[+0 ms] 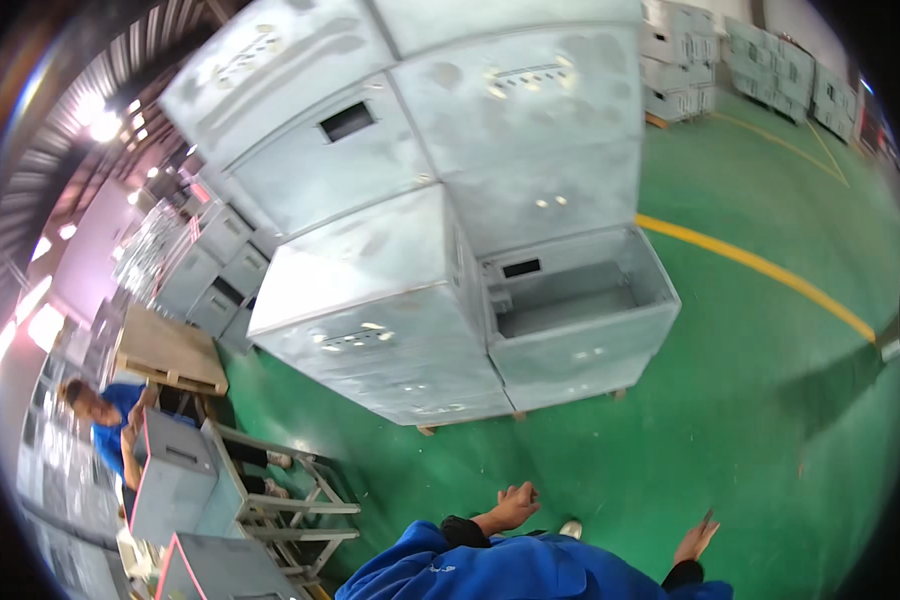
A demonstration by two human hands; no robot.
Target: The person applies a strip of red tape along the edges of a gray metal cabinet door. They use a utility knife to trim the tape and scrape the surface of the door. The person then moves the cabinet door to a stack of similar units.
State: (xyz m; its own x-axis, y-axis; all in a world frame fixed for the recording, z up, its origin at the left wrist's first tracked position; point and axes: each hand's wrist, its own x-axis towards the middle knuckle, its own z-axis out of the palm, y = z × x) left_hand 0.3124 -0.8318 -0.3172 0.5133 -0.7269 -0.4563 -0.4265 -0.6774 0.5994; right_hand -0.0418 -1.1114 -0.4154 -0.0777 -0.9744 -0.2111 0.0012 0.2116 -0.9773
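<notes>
My left hand hangs over the green floor at the bottom of the view, its fingers curled into a loose fist with nothing in them. My right hand is lower right, fingers spread, holding nothing. Blue sleeves cover both arms. Ahead stands a stack of grey metal cabinet shells on low supports; the nearest lower one is open at the top. Both hands are well short of the stack.
A yellow line crosses the green floor to the right. More grey cabinets stand at the far back. At left, a person in blue leans by a grey box on a metal frame stand, behind a wooden pallet.
</notes>
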